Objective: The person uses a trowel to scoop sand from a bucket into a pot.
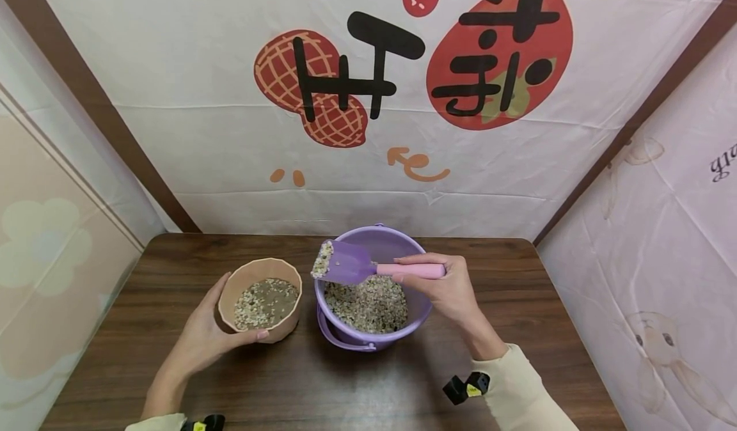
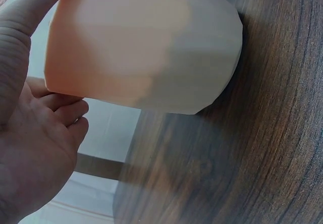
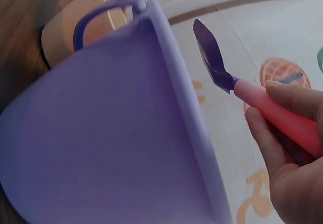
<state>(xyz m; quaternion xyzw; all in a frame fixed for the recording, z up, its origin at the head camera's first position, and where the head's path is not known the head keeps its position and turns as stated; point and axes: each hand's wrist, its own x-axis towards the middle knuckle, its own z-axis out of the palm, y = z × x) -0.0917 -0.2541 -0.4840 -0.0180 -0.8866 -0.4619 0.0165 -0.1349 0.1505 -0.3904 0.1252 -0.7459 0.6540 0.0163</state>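
Note:
My right hand (image 1: 449, 290) grips the pink handle of a small purple shovel (image 1: 352, 263), level above a purple bucket (image 1: 377, 242). A heap of pale mixed grains (image 1: 324, 259) lies at the blade's tip, which reaches past the bucket's left rim. More speckled grains (image 1: 368, 304) fill the bucket's lower part. To the left, my left hand (image 1: 198, 338) holds a peach faceted bowl (image 1: 283, 330), thumb on the near side and fingers round the left side. Grains (image 1: 261, 303) partly cover its bottom. In the right wrist view, the bucket wall (image 3: 111, 118) hides its contents.
Both containers stand on a dark wood-grain table (image 1: 276, 386). A white printed cloth (image 1: 213, 149) hangs behind the table's far edge, and more cloth lines both sides. The bucket's purple carrying handle (image 1: 340, 340) hangs down on its near left side.

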